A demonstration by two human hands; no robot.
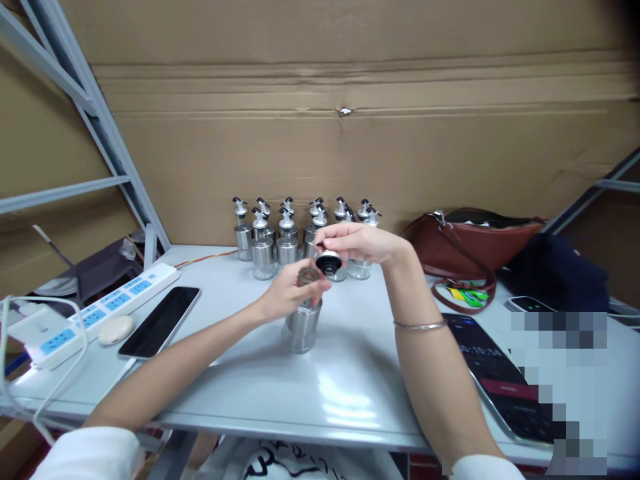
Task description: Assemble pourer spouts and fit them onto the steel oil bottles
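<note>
My left hand [290, 291] is closed around the neck of a glass bottle with a metal sleeve [303, 328], tilted slightly, its open mouth facing up. My right hand [357, 243] grips a silver and black pourer cap [329, 262], its dark underside turned toward me. The cap is just right of and above the bottle mouth, and I cannot tell whether they touch. Behind my hands, several similar bottles [263, 257] stand in rows with silver pourer tops and black levers. My right hand and the cap hide part of the rows.
To the left are a power strip [117, 303], a black phone [161, 323] and a white round object [116, 330]. On the right lie a brown bag [480, 247], a dark cloth [555, 267] and a large phone showing a timer [500, 373]. Cardboard [300, 147] stands behind the table.
</note>
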